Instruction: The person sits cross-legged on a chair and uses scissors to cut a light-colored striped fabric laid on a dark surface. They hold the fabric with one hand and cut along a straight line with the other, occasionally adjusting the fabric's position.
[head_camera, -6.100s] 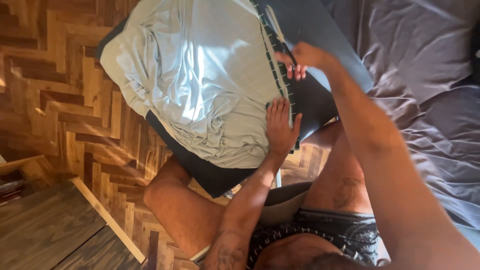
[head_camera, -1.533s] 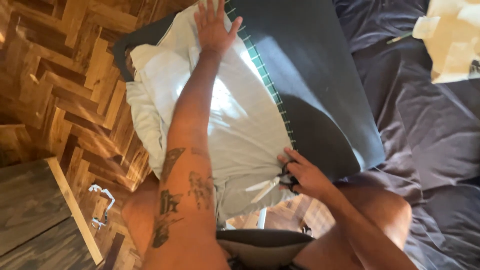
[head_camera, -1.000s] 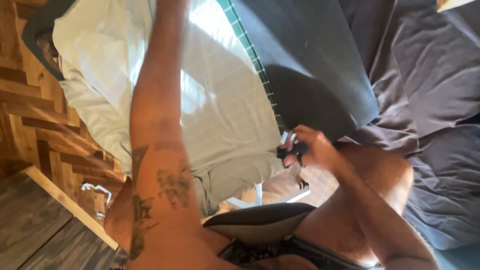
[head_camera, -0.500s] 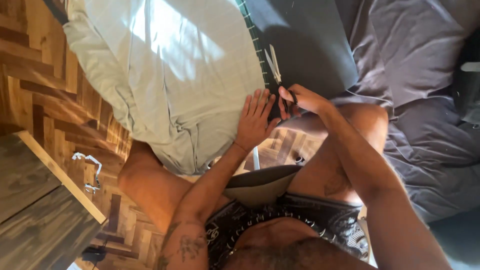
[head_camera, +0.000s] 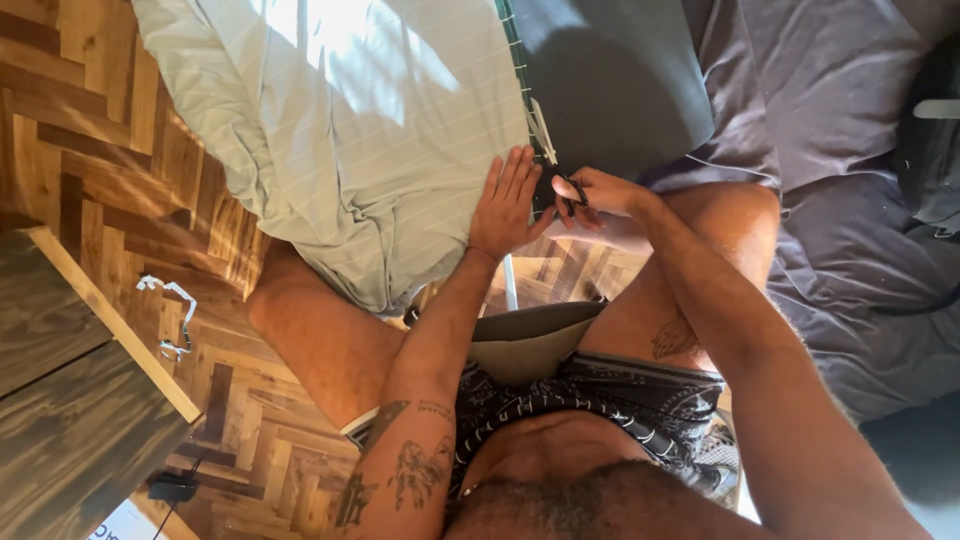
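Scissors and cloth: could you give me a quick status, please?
Right hand gripping scissors at edge of pale cloth. Left hand flat on cloth. Nothing blocking.

Left hand (head_camera: 505, 205) lies flat, fingers straight and close together, palm down, tattooed forearm stretching up to it. Right hand (head_camera: 590, 195) sits just beside it, fingers curled tight in a grip, wrist bent, the arm reaching in from the lower right.

Under your left hand (head_camera: 507, 203) lies pale green cloth (head_camera: 350, 130), soft, matt, finely striped. Your right hand (head_camera: 598, 192) grips scissors (head_camera: 548, 160) with shiny metal blades and black plastic handles. Beyond them sits smooth dark fabric (head_camera: 610, 80); below, glossy wooden parquet (head_camera: 100, 130).
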